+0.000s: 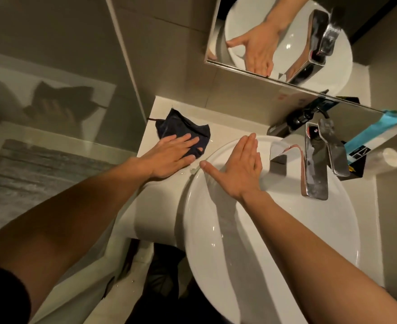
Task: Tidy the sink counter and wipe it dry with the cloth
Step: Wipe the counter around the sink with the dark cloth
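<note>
A dark navy cloth [185, 127] lies crumpled on the pale counter [156, 113] left of the basin. My left hand [169, 155] lies flat on the cloth's near part, fingers straight and pressing it onto the counter. My right hand [237, 164] rests flat with fingers together and thumb spread on the far left rim of the round white basin [228, 242]. It holds nothing. A few water drops [193, 170] sit on the counter between my hands.
A chrome faucet [316, 160] overhangs the basin at the back right. Behind it stand a dark pump bottle [295, 120] and a blue and white box [366, 139]. A mirror [286, 38] hangs on the wall above. A glass partition [52, 90] is on the left.
</note>
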A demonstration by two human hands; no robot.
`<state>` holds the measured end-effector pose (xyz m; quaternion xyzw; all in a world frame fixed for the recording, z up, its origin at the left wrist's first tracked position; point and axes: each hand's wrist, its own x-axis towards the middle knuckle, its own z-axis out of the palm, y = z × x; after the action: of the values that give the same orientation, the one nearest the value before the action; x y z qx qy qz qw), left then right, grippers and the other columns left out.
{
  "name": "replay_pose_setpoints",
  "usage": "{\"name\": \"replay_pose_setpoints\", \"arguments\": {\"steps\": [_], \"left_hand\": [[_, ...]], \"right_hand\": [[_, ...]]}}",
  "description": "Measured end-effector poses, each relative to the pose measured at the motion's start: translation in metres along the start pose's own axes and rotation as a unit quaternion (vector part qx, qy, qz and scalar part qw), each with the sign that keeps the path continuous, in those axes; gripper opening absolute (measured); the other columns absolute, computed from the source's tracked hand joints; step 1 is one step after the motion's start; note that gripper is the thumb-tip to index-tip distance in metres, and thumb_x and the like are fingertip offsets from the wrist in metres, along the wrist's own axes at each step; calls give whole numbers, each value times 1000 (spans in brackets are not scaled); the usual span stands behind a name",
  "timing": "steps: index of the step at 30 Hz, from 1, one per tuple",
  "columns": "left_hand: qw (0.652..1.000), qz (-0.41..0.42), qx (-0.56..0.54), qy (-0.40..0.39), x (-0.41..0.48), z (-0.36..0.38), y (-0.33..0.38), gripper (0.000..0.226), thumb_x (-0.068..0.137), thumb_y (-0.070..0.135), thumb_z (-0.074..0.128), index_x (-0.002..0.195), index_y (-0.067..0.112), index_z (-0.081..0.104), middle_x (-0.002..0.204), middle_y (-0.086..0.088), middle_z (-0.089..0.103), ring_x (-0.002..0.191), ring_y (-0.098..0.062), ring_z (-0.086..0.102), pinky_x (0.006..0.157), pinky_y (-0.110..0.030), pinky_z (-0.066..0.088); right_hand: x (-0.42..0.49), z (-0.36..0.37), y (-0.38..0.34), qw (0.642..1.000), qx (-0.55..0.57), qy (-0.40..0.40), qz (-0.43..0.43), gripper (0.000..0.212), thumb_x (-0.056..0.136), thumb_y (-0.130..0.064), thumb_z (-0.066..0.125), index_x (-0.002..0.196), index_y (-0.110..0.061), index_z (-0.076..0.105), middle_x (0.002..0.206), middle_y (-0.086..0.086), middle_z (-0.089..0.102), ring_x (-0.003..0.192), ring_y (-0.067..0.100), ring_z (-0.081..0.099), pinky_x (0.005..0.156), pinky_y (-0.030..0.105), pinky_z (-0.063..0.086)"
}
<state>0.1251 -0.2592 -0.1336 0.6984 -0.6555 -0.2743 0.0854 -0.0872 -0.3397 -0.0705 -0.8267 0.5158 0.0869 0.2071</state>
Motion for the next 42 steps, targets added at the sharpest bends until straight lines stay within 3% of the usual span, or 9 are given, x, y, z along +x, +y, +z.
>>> {"name": "replay_pose_setpoints", "arguments": {"steps": [5,12,19,31,35,37,38,39,42], "left_hand": [[999,-27,-26,0,-46,12,13,63,107,52,28,163,27,12,170,6,16,156,-5,2,125,-31,-1],[997,-61,-47,7,-100,40,28,62,106,56,24,162,32,9,166,17,8,144,12,-10,121,-23,-9],[997,-57,-42,9,-149,69,38,63,105,56,20,162,30,12,169,12,12,153,0,-4,128,-38,0],[998,-58,9,10,-231,101,64,64,101,62,12,158,36,25,167,15,12,155,-3,0,126,-32,0],[992,-103,-41,-64,-252,87,80,69,100,62,17,156,27,36,164,15,20,154,-3,13,126,-32,7],[957,-194,-202,-72,-259,70,92,57,101,61,30,134,26,60,146,8,55,137,-10,46,117,-36,30],[924,-233,-300,-43,-261,63,95,49,101,59,36,108,22,67,118,2,69,113,-15,60,103,-38,42],[890,-265,-371,-7,-262,53,98,48,102,56,39,91,17,65,97,-2,69,94,-17,64,92,-38,46],[808,-291,-507,70,-259,28,98,54,103,54,41,103,10,72,103,-9,76,100,-20,72,93,-37,54]], "right_hand": [[0,0,1,1000,-4,-6,-1,140,67,-101,29,157,-5,-20,166,13,-29,154,26,-24,125,46,-11],[-1,2,3,1000,-7,5,-7,139,69,-100,30,158,-4,-17,167,15,-24,155,27,-21,125,47,-9],[0,6,4,1000,-5,18,-3,143,65,-102,29,159,-3,-13,168,14,-21,156,26,-19,125,46,-8],[-2,6,3,1000,3,23,-9,139,69,-98,33,159,0,-10,168,17,-19,157,28,-16,125,48,-6],[-2,5,3,1000,1,21,-11,140,69,-98,33,158,0,-11,168,18,-19,157,29,-16,126,48,-6],[-3,4,2,1000,2,18,-12,140,69,-99,32,158,0,-11,168,17,-19,157,29,-16,126,48,-6],[-4,2,1,1000,2,14,-12,140,69,-99,33,158,0,-11,168,17,-19,157,29,-16,126,48,-6],[-5,1,1,1000,2,10,-12,140,69,-99,33,158,0,-11,168,17,-20,156,29,-16,126,48,-6],[-6,-3,0,1000,0,-1,-6,142,66,-101,30,158,-1,-12,168,17,-19,156,29,-17,126,48,-5]]}}
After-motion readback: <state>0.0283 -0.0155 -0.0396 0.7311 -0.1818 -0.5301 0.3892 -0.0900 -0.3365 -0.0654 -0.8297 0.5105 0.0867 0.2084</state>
